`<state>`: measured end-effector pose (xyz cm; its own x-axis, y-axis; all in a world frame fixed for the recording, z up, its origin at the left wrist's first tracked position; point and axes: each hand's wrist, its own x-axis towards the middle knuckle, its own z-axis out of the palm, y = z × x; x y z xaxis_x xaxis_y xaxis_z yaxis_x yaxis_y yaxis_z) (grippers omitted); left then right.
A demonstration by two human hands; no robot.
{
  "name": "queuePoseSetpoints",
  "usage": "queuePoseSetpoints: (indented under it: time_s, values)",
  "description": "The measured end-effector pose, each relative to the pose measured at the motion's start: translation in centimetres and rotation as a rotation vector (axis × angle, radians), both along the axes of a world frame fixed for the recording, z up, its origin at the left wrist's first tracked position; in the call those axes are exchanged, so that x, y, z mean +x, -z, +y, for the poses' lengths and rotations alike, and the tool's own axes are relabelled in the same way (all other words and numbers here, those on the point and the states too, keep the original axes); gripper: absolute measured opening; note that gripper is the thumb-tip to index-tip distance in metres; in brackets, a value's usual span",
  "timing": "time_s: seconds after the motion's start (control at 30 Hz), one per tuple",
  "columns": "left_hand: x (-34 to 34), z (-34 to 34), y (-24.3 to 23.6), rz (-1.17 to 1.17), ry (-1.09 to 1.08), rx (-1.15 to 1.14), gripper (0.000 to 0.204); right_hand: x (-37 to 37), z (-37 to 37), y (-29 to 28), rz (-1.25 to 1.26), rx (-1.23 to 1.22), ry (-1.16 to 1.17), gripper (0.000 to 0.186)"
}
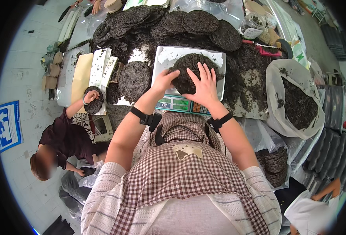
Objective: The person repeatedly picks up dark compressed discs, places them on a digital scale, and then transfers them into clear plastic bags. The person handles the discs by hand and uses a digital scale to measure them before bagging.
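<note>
Head view: nearest me, past my checked apron, is the scale (173, 102), and on its pale tray (163, 58) lies the dark flaky disc (186, 62) I'm handling. My right hand (202, 85) has its fingers spread loosely over the top, clenching nothing; my left hand (164, 81) meets the rim, though whether it grips I can't tell. This disc looks already shaped, to my eye, and is on the tray. Just left of it, a single disc (134, 80) lies flat on the desk (254, 112), while to the right a white bag (274, 76) holds plenty of loose dark flakes (300, 103), so much material seems still unformed. Farther back, many overlapping discs (200, 21) look formed too; I can't count them. As for what's hidden, my left fingertips and the disc's underside are out of sight, the display is too small to read surely, the rear pile's lower layers are covered, and someone else's hands at the far edge are cut off.
</note>
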<state>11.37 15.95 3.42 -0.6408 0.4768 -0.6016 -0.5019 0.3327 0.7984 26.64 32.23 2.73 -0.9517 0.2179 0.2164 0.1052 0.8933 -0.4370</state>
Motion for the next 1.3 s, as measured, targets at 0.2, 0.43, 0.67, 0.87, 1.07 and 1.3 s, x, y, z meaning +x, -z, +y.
queuePoseSetpoints:
  time_s: [0.2, 0.43, 0.67, 0.87, 1.07, 1.3]
  values:
    - [0.7, -0.4, 0.6, -0.016, -0.125, 0.068, 0.053, 0.1, 0.2, -0.4, -0.029, 0.007, -0.029, 0.112]
    - [-4.8, 0.5, -1.1, 0.013, -0.135, 0.331, 0.048, -5.4, 0.9, -3.0, 0.098, 0.031, 0.013, 0.104]
    - [-17.7, 3.1, -1.1, -0.014, -0.144, 0.561, 0.050, -18.5, 4.0, -6.4, 0.179, 0.159, -0.018, 0.095]
    - [-28.2, 6.0, 4.8, -0.084, -0.260, 0.481, 0.039, -30.6, 7.2, -1.6, 0.108, 0.267, -0.091, 0.086]
    - [-32.2, 8.3, 12.3, 0.024, -0.233, 0.016, 0.051, -35.8, 9.0, 7.4, -0.373, 0.227, -0.082, 0.081]
    - [-33.7, 7.4, 12.7, 0.191, -0.213, -0.093, 0.057, -35.5, 10.2, 5.8, -0.206, 0.186, -0.168, 0.078]
